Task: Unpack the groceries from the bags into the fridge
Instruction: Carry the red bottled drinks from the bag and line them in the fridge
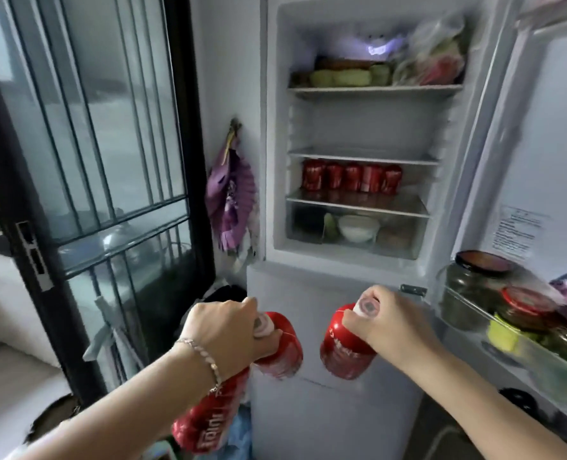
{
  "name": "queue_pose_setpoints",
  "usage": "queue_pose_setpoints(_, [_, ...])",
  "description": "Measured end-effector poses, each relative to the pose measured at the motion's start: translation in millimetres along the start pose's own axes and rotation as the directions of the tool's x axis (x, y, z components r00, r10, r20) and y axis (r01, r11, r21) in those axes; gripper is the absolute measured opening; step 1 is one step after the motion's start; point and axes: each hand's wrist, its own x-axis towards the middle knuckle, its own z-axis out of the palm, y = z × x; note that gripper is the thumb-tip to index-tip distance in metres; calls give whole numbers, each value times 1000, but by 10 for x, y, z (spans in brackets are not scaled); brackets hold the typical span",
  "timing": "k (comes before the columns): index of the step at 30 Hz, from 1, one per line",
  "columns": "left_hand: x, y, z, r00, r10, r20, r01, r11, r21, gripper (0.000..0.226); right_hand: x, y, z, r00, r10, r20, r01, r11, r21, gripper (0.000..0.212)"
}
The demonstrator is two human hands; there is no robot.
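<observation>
Two bare forearms reach in from the near edge, the left one wearing a bracelet (202, 356) at the wrist. The left hand (225, 330) has its fingers curled round the neck of a left red bottle (283, 346), just under its white cap. A second red package (206, 423) with white lettering shows below that wrist; whether the hand grips it cannot be told. The right hand (388, 323) wraps the neck of a right red bottle (342, 350), thumb beside the cap. Both bottles hang apart from each other in front of the shut lower door (335, 426) of the fridge (272, 127), outside the open upper compartment. Farther in, the top shelf bears green produce (342, 77) on the left and a plastic bag (434, 54) on the right. A lower shelf carries a row of red cans (351, 177). Beneath it, a clear drawer (405, 234) holds a white bowl (358, 227). The fridge door (557, 144) stands open at right, its rack holding a dark jar (471, 287) and, nearer, a red-lidded jar (527, 310). A purple fan (230, 197) hangs on the wall left of the fridge, beside a black-framed glass door (109, 127).
</observation>
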Motion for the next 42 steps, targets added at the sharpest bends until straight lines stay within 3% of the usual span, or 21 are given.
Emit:
queue_pose_setpoints(6, [1410,-35,273,994,13,-104,-23,995,-99,47,1306,349,34,971,81,-223,-75,997,37,22])
queue_pose_setpoints(15, [3433,-43,417,956,8,-295,-30,997,-70,47,3343,583,-96,888,41,-458,-4,997,81,19])
queue_pose_setpoints(22, [4450,-149,418,936,-17,-351,-28,992,-122,49,4394,729,42,847,29,-532,-27,1000,13,38])
queue_pose_setpoints(27, [4944,-221,467,949,19,-315,-54,993,-105,52,4749,837,215,818,84,-570,-104,995,-3,28])
queue_pose_setpoints(33, [5264,-315,573,959,84,-269,-105,992,-63,46,4929,1031,546,716,132,-685,-232,971,-55,68])
queue_pose_setpoints(37, [5356,-384,608,962,97,-256,-117,991,-64,45,5032,1109,752,822,169,-544,-229,973,-43,97])
queue_pose_setpoints(42, [5432,-427,621,973,93,-212,-117,988,-103,47,5521,1043,833,908,217,-358,-268,958,-101,94])
